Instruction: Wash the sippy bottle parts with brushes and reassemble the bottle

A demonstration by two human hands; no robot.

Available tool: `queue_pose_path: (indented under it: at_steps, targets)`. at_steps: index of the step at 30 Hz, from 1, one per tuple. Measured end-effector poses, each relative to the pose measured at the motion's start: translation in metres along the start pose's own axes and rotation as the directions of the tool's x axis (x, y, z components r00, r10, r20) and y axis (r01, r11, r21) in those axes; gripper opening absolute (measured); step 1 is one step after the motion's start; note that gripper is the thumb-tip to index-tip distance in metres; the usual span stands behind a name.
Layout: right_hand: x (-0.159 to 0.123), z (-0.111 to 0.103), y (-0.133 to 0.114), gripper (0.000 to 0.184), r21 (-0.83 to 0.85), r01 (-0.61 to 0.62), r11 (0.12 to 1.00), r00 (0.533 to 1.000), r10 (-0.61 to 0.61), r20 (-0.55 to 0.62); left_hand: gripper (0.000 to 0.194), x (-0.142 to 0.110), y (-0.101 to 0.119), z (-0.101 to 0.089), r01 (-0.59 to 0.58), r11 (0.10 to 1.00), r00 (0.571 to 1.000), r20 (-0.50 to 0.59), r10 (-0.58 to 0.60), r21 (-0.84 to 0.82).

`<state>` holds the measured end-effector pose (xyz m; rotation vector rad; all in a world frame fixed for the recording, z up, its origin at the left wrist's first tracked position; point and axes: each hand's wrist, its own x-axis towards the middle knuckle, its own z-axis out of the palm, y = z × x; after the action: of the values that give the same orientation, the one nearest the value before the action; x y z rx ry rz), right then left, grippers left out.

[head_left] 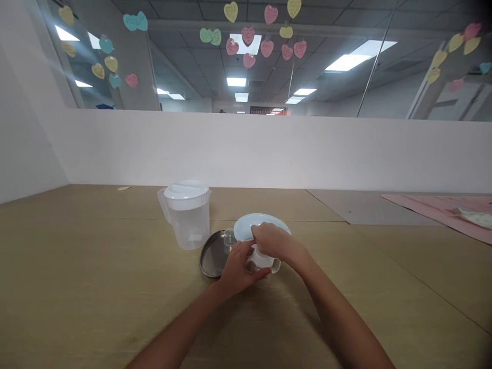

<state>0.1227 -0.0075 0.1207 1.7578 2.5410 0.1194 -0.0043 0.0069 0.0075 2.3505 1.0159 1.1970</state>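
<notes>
My left hand is wrapped round the left side of a small clear pot with a looped handle on its right. The white part shows in the top of this pot. Just above it my right hand is closed, with its fingers bent down; what they hold, if anything, is hidden. A pale plate lies behind both hands, partly covered by them. To the left, a round dark metal tray carries a small clear glass cup near its right edge.
A translucent plastic pitcher with a white lid stands left of the tray. At the far right lies a pink cloth with a whitish item on it. A small flat pale piece lies near the back wall, left of the pitcher.
</notes>
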Motion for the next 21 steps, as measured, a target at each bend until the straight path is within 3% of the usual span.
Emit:
queue_pose_path:
  at_steps: [8, 16, 18, 21]
  targets:
    - [-0.001, 0.004, -0.005, 0.019, -0.007, -0.080, 0.997, 0.997, 0.080, -0.009, 0.060, -0.002, 0.004, 0.001, 0.005, 0.999, 1.000, -0.012, -0.005, 0.044]
    - [-0.003, -0.007, 0.003, 0.025, 0.108, -0.087, 0.990, 0.996, 0.084, 0.035, 0.050, 0.000, -0.007, -0.009, -0.210, 0.970, 0.977, 0.001, 0.211, 0.119]
    - [-0.005, -0.010, 0.004, 0.026, 0.144, -0.096, 0.985, 0.994, 0.088, 0.062, 0.042, 0.002, -0.013, -0.015, -0.200, 0.972, 0.974, -0.080, 0.211, 0.122]
    - [-0.007, -0.013, 0.003, 0.026, 0.156, -0.110, 0.982, 0.990, 0.095, 0.101, 0.032, 0.010, -0.029, -0.021, -0.045, 0.977, 0.969, -0.228, 0.094, 0.209]
